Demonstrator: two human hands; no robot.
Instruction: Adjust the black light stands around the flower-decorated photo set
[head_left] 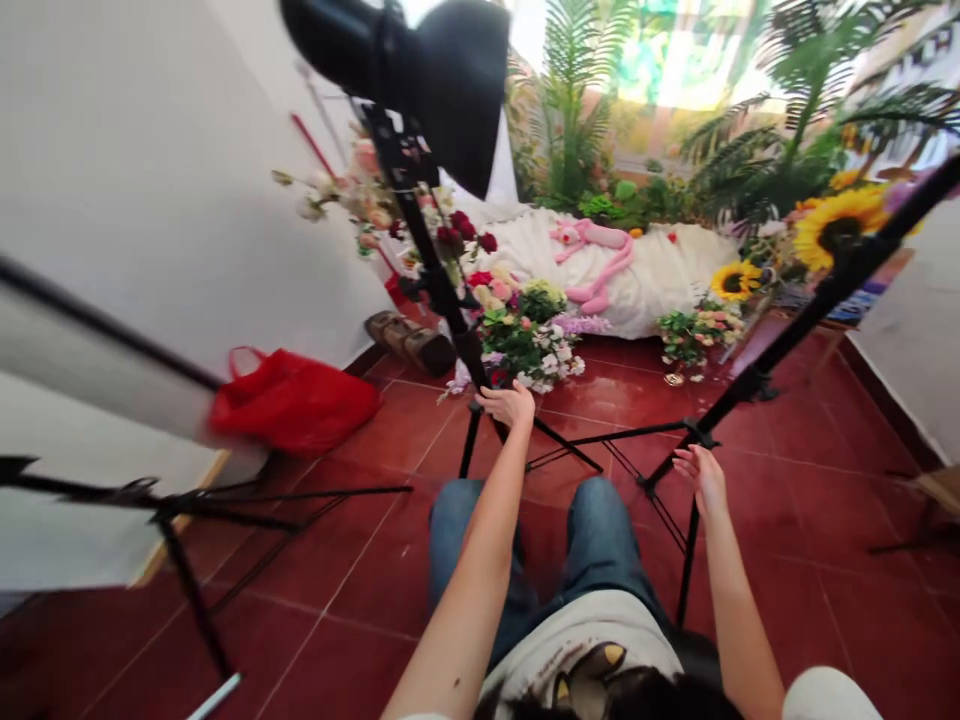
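Observation:
A black light stand with a large black lamp head rises in front of me. My left hand is at its lower pole, fingers apart, the palm side near the pole; whether it touches is unclear. Beside the second black stand, which leans to the upper right, my right hand is raised just below its leg joint. The fingers of this hand are slightly curled and apart, with nothing visible between them.
A red bag lies at the left near another black tripod. Flowers, a white cloth with a pink plush toy, sunflowers and palms stand ahead. Tripod legs spread over the red tiled floor.

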